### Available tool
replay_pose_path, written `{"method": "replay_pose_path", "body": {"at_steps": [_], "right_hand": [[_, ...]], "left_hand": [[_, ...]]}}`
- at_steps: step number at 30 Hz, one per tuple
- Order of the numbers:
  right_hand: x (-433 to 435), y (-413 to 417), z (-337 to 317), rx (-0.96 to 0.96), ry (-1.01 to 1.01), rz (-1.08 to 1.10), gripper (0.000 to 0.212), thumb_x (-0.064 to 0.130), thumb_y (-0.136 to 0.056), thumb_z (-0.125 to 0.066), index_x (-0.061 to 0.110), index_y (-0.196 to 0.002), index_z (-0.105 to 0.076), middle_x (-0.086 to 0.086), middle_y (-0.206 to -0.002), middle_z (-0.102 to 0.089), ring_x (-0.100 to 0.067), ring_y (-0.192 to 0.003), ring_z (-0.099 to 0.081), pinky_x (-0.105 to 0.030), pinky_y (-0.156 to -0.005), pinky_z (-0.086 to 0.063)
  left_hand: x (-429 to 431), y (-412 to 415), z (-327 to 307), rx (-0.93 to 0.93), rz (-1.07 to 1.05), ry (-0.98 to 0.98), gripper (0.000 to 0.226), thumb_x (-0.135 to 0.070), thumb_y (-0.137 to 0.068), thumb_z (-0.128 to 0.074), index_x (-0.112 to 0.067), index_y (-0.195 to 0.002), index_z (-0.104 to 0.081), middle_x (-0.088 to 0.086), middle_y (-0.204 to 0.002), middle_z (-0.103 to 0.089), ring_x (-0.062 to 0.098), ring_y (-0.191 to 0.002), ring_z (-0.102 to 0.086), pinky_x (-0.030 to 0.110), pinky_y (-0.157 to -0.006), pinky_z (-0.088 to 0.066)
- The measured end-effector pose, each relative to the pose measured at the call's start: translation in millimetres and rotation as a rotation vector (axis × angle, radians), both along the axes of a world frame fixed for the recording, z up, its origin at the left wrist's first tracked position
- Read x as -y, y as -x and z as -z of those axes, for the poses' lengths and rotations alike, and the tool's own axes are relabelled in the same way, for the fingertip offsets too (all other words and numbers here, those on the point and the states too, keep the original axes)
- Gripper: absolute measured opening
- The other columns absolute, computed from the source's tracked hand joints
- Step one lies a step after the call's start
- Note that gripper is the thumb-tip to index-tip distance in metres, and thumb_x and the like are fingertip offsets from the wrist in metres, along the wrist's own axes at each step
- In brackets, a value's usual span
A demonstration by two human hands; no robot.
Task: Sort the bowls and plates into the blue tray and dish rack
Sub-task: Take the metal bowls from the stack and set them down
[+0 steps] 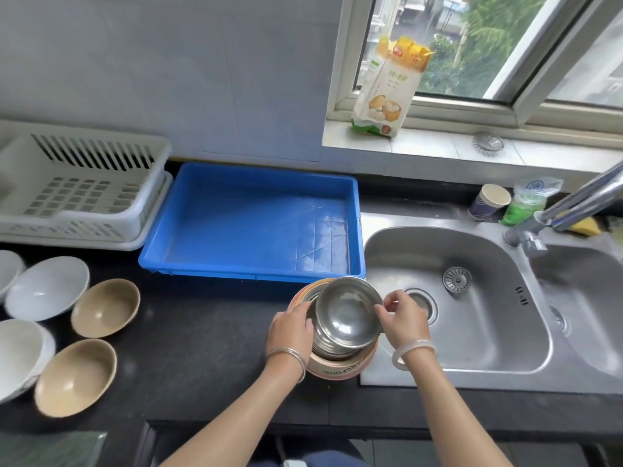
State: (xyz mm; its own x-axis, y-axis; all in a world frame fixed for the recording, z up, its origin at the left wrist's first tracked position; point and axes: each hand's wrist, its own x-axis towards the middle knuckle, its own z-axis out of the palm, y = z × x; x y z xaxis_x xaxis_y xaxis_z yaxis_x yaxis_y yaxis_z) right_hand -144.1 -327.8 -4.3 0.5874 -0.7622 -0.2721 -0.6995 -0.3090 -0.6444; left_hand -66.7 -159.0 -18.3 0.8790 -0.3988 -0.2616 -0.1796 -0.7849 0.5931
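Both hands are on a stack of steel bowls [347, 315] nested in a pink bowl [337, 369] at the counter's front edge, just beside the sink [472, 332]. The left hand [291, 326] grips the stack's side; the right hand [403, 320] pinches the top bowl's rim. The sort looks barely begun: the blue tray [251, 217] and the rack [77, 187] behind are both bare. Next, I'd judge, the top bowl must lift free and go to the tray. Tan bowls [104, 306] and white plates [47, 288] wait at the left end.
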Motion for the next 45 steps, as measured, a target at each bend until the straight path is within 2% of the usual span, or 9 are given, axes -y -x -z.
{"method": "replay_pose_path", "body": {"at_steps": [4,10,19,23,31,33,37,40,45], "right_hand": [[13,7,-8,0.044,-0.039,0.051,0.020,0.014,-0.080,-0.064,0.021,-0.070,-0.049,0.000,-0.072,-0.062,-0.028,-0.076,-0.063,-0.036,-0.072,-0.051],[18,17,-10,0.067,-0.062,0.066,0.022,0.014,-0.078,-0.065,0.024,-0.067,-0.049,0.005,-0.067,-0.061,-0.028,-0.077,-0.062,-0.042,-0.075,-0.054],[25,23,-4,0.092,-0.097,0.067,0.009,0.012,-0.079,-0.066,0.017,-0.077,-0.058,0.004,-0.069,-0.064,-0.020,-0.058,-0.063,-0.036,-0.067,-0.056],[27,21,-7,0.123,-0.105,0.040,0.005,0.010,-0.080,-0.064,0.013,-0.084,-0.064,0.009,-0.066,-0.064,-0.007,-0.047,-0.060,-0.018,-0.050,-0.051],[26,10,-19,0.206,-0.135,0.007,0.010,0.012,-0.080,-0.065,0.022,-0.080,-0.064,0.006,-0.069,-0.068,-0.003,-0.043,-0.062,-0.013,-0.047,-0.049],[25,4,-22,0.241,-0.174,0.001,0.008,0.013,-0.080,-0.066,0.021,-0.082,-0.066,0.006,-0.069,-0.070,-0.005,-0.047,-0.064,-0.022,-0.054,-0.055],[17,-16,-31,0.301,-0.260,-0.043,0.007,0.013,-0.081,-0.066,0.017,-0.086,-0.068,-0.004,-0.076,-0.071,-0.017,-0.060,-0.066,-0.035,-0.063,-0.058],[2,-37,-35,0.326,-0.276,-0.102,0.007,0.012,-0.081,-0.066,0.018,-0.083,-0.068,-0.005,-0.076,-0.070,-0.017,-0.062,-0.063,-0.030,-0.059,-0.055],[-35,-78,-29,0.271,-0.272,-0.246,0.007,0.015,-0.081,-0.067,0.022,-0.081,-0.065,0.003,-0.073,-0.068,-0.006,-0.052,-0.062,-0.020,-0.053,-0.053]], "left_hand": [[9,0,2,-0.038,0.008,-0.049,0.038,-0.021,-0.092,-0.046,-0.030,-0.129,-0.047,0.002,-0.115,-0.063,0.021,-0.115,-0.049,0.034,-0.090,-0.047],[14,-3,5,0.025,-0.059,-0.025,0.041,-0.018,-0.088,-0.055,-0.025,-0.129,-0.049,-0.002,-0.117,-0.062,0.020,-0.119,-0.043,0.031,-0.099,-0.039],[18,-10,-3,-0.001,-0.136,0.045,0.010,-0.015,-0.087,-0.057,-0.018,-0.095,-0.061,0.000,-0.098,-0.062,0.017,-0.092,-0.055,0.028,-0.077,-0.050],[19,-11,-6,-0.032,-0.136,0.090,0.006,-0.012,-0.088,-0.053,-0.017,-0.088,-0.056,0.001,-0.092,-0.059,0.019,-0.082,-0.058,0.031,-0.072,-0.053],[5,-16,-16,-0.137,-0.228,0.201,0.009,-0.010,-0.086,-0.058,-0.017,-0.080,-0.056,-0.003,-0.078,-0.061,0.014,-0.075,-0.060,0.019,-0.061,-0.044],[-2,-20,-22,-0.117,-0.257,0.250,0.012,-0.010,-0.085,-0.059,-0.019,-0.078,-0.055,-0.008,-0.073,-0.058,0.006,-0.069,-0.057,0.013,-0.054,-0.039],[-24,-31,-35,-0.150,-0.372,0.350,0.013,-0.008,-0.084,-0.060,-0.018,-0.077,-0.057,-0.005,-0.075,-0.062,0.009,-0.070,-0.061,0.026,-0.060,-0.054],[-50,-37,-38,-0.180,-0.493,0.397,0.014,-0.008,-0.083,-0.061,-0.019,-0.077,-0.057,0.000,-0.077,-0.065,0.018,-0.071,-0.065,0.036,-0.066,-0.060],[-103,-39,-29,-0.198,-0.674,0.390,0.017,-0.010,-0.083,-0.063,-0.025,-0.077,-0.056,-0.002,-0.079,-0.065,0.015,-0.073,-0.065,0.029,-0.061,-0.058]]}}
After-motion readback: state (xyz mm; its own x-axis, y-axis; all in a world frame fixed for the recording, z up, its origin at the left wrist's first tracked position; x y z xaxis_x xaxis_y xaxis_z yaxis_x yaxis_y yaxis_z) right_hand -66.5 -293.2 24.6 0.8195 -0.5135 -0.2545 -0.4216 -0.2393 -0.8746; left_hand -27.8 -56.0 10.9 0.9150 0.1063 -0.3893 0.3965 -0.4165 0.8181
